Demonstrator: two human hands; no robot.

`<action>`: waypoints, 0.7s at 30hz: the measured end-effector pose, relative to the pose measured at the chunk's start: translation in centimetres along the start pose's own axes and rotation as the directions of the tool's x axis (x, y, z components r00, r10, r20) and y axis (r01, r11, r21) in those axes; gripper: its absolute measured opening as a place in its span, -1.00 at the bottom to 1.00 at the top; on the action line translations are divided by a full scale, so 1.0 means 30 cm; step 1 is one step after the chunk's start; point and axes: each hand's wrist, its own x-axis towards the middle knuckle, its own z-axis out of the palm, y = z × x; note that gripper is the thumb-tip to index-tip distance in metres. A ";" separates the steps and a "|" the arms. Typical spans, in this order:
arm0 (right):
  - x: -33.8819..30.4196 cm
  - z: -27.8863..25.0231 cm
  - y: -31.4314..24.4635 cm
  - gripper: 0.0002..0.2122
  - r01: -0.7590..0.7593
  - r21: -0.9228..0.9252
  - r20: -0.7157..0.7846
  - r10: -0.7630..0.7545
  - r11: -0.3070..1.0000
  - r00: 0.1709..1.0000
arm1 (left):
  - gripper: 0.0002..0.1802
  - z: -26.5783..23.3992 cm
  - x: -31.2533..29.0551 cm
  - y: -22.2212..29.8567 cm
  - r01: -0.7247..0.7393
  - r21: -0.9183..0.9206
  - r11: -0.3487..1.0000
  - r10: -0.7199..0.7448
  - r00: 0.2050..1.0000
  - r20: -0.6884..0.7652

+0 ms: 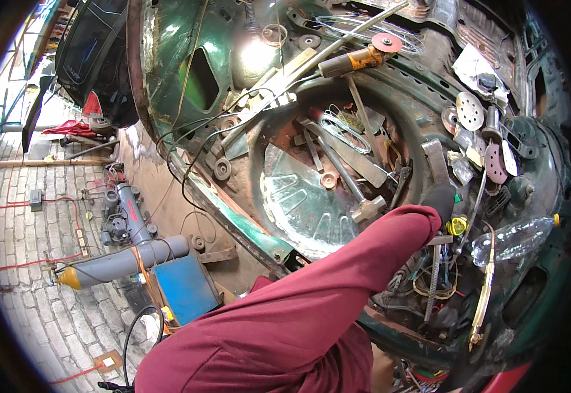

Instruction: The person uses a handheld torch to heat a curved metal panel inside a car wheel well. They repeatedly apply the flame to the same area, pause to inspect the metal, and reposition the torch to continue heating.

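Neither of my hands can be made out. What looks like my leg in maroon cloth (285, 281) reaches across the lower middle, its dark end (438, 202) among tools at the right. A small patch of bare skin at the lower edge is too little to identify. Ahead, a green car body's round well (285, 196) holds a hammer (368, 209), flat metal strips and a coil of wire (347, 128). An angle grinder (357, 61) with a reddish disc lies beyond the well. Beside the dark end sit a flat worn bar (435, 160) and a yellow tape measure (456, 226).
Perforated sanding discs (470, 111), a clear plastic bottle (514, 240) and a brass torch (484, 304) crowd the right. Left, a grey gas cylinder (128, 262) and blue box (186, 291) stand by brick paving (30, 255). Black cables (190, 160) cross the body's edge.
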 end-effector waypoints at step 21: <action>-0.212 -0.081 -0.961 -0.68 -0.237 0.694 0.005 0.325 0.680 0.946 | -0.73 -0.804 -1.062 -0.092 -0.176 -0.785 0.594 0.299 0.954 0.013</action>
